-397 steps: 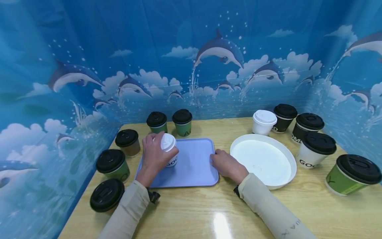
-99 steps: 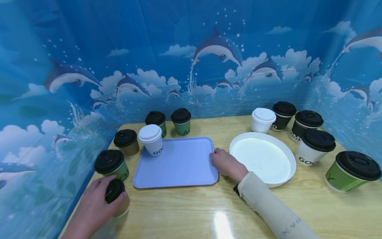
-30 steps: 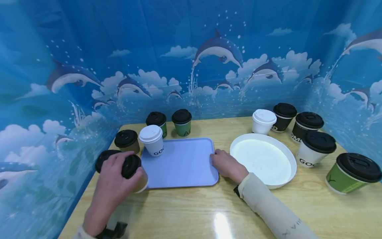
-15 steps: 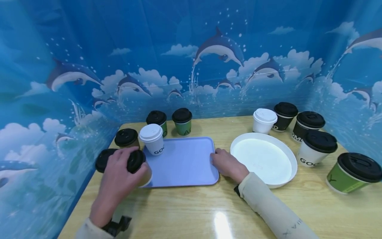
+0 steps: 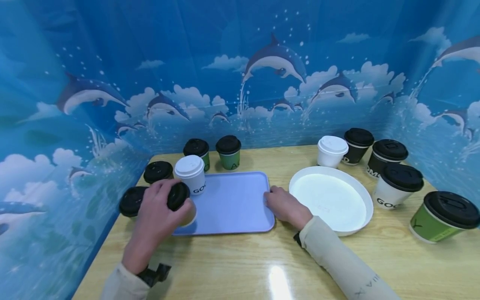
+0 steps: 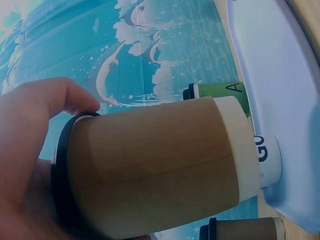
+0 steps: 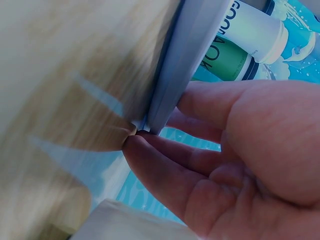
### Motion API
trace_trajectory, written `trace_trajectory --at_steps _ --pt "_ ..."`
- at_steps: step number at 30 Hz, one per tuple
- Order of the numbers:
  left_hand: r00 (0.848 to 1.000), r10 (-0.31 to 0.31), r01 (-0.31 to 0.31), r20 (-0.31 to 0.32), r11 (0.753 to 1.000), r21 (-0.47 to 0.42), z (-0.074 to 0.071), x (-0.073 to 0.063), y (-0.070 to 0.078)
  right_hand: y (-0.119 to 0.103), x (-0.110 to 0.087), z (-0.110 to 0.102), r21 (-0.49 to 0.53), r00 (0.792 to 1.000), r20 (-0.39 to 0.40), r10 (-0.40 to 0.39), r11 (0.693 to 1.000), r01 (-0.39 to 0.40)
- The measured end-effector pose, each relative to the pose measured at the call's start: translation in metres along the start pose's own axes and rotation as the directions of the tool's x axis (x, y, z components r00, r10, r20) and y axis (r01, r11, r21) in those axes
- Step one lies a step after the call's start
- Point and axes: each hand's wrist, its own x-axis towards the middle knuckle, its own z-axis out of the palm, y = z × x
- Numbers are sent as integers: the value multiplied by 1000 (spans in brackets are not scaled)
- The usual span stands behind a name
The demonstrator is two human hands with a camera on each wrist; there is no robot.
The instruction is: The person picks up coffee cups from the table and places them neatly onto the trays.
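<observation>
My left hand (image 5: 157, 216) grips a brown paper coffee cup (image 6: 155, 165) by its black lid (image 5: 178, 196). The cup is over the left part of the lavender tray (image 5: 234, 204), its base clear of the tray floor in the left wrist view. Just behind it, a white lidded cup (image 5: 191, 175) stands in the tray's back left corner. My right hand (image 5: 286, 208) holds the tray's right edge; in the right wrist view the thumb (image 7: 200, 100) is against the rim, with fingertips low beside it.
Left of the tray stand a green cup (image 5: 132, 202) and a brown cup (image 5: 158, 171). Behind it are two green cups (image 5: 230, 153). A round white tray (image 5: 330, 202) lies to the right, with several lidded cups (image 5: 397, 185) around its far side. A dolphin-print curtain (image 5: 240, 75) encloses the table.
My left hand picked up the brown cup from the table's front left and carried it right, over the tray. Earlier it set the white cup in the tray's back left corner. The right hand stays put.
</observation>
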Motion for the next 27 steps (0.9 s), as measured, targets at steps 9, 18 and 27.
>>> trace_trajectory --at_steps 9,18,27 --pt "999 -17 16 44 1000 10 3 3 1 1 2 1 -3 1000 10 7 1000 -7" --pt "989 -53 51 135 999 14 4 6 -1 0 2 2 -2 1000 8 7 1000 -7" --pt "986 -55 54 158 998 10 9 9 -6 1 1 1 -18 1000 -5 -10 1000 10"
